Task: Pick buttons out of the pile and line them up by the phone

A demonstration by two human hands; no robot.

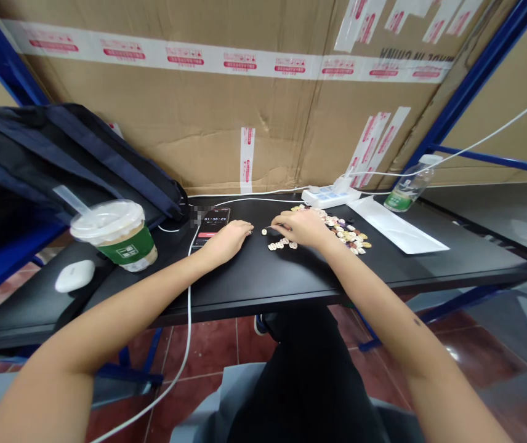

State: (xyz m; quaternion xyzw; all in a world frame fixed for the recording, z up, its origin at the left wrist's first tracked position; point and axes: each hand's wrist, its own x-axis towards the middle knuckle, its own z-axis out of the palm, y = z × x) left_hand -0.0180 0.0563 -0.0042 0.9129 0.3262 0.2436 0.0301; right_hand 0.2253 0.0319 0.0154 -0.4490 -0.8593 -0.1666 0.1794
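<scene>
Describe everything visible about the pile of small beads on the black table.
The pile of small beads lies loose on the black table, mostly cream and white with a few tan, yellow and dark pieces; their material is too small to tell. It spreads diagonally beside the right hand, which rests on its left edge. A smaller cluster sits apart, in front of that hand, and one single bead lies between the two hands.
</scene>
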